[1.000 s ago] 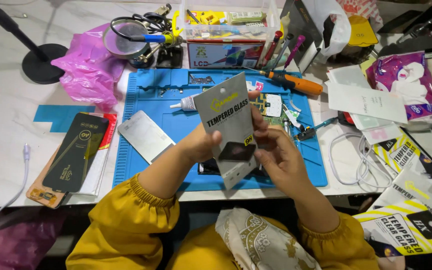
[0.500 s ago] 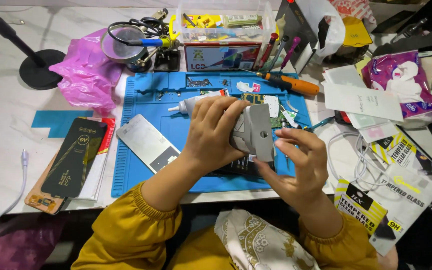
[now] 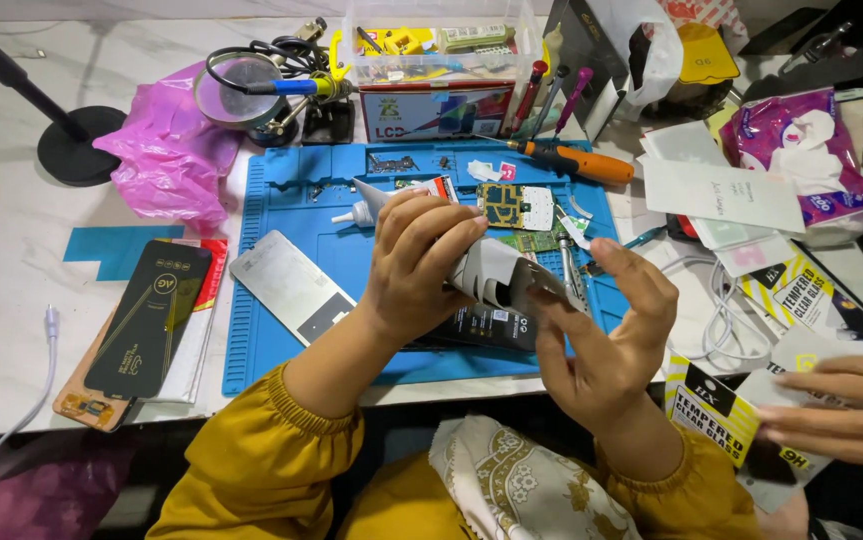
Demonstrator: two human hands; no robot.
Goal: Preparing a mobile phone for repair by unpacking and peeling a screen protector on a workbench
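Nearest the camera, at the lower right edge, another person's hand lies flat on a yellow and black screen-protector packet. Just above the mustard sleeves, the right hand is spread, its thumb touching the lower edge of a bent grey card sleeve. The left hand curls over that sleeve from above, fingers pressed around its upper end, holding it just over the blue work mat. Under the hands a dark phone lies on the mat, with a silver plate to the left. Farther off sit a small circuit board, an orange-handled screwdriver, a pink plastic bag and a clear parts box.
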